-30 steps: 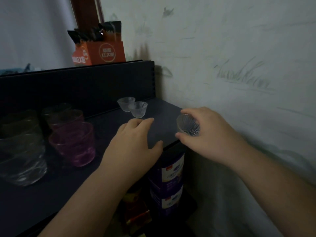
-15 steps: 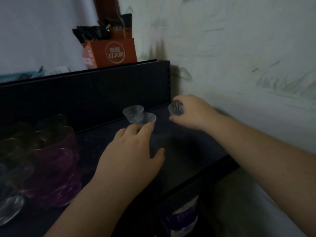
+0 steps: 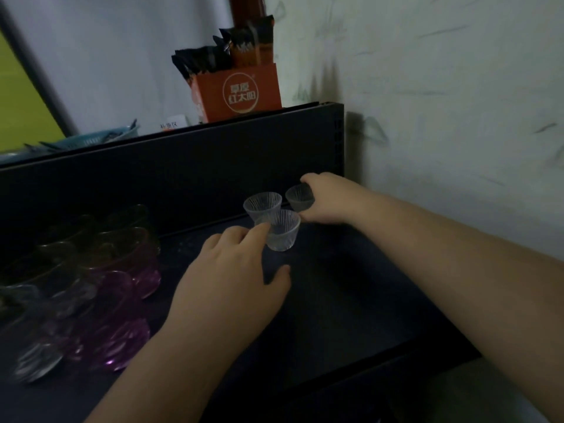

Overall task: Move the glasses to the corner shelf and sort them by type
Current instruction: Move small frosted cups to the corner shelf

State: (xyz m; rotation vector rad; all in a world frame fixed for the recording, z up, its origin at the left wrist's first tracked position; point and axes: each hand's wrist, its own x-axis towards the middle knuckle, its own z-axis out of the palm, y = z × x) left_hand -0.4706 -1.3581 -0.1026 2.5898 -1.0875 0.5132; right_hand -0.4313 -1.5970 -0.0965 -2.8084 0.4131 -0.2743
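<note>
Now | small ribbed cups (image 3: 282, 228): three | right hand (image 3: 328, 198) grips one

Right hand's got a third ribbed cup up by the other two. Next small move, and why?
Probably lower it the last bit and let go. The right hand holds the ribbed cup at the back of the shelf, beside the two clear ribbed cups of its type; whether it touches down is unclear.

Shelf (image 3: 351, 300) front right bare, open to reach. Three small cups (image 3: 282, 228) crowd back corner by wall (image 3: 442, 117). Blurred tinted glasses (image 3: 116, 288), apparently packed, block left.
</note>
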